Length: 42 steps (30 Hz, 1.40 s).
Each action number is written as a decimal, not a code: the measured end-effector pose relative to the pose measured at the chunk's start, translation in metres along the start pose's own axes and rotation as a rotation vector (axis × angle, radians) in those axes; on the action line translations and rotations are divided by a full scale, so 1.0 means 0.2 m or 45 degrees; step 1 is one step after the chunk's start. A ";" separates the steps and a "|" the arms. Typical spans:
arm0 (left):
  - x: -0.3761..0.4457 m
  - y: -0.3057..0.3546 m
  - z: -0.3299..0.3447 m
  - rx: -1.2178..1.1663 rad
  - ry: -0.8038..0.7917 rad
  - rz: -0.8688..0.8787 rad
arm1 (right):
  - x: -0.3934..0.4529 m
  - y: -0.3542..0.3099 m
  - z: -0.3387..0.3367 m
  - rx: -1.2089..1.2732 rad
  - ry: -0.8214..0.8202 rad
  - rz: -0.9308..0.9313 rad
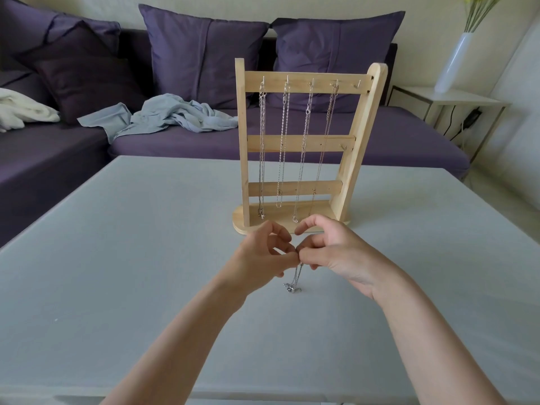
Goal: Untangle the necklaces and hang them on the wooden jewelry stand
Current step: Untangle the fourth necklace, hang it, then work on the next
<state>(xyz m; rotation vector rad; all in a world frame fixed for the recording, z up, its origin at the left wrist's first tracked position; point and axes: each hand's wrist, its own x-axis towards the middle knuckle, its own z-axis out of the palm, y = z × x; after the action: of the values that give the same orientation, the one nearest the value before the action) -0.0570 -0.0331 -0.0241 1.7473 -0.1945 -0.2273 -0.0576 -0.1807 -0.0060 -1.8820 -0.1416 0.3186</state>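
From the head view, the left hand (263,252) and right hand (330,252) are pinching a thin necklace (295,277) together, its tangled end dangling onto the grey desk (131,258). Light, limp and slippery, it is probably best pinched near the clasp. The wooden jewelry stand (344,168) is standing just behind, four chains hanging; a purple sofa (380,135) is filling the background.

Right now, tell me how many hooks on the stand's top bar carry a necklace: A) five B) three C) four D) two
C: on the wooden stand, four chains hang from the top bar's hooks, while the far-right hook is bare; both hands pinch another necklace.
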 end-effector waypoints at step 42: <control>0.02 -0.01 -0.03 -0.034 0.126 0.228 | 0.01 0.00 0.00 0.121 0.178 -0.168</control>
<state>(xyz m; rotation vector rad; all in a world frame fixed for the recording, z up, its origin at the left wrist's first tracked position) -0.0527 -0.0287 -0.0251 1.6988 -0.2734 -0.0131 -0.0556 -0.1810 -0.0061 -1.7846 -0.1522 0.1013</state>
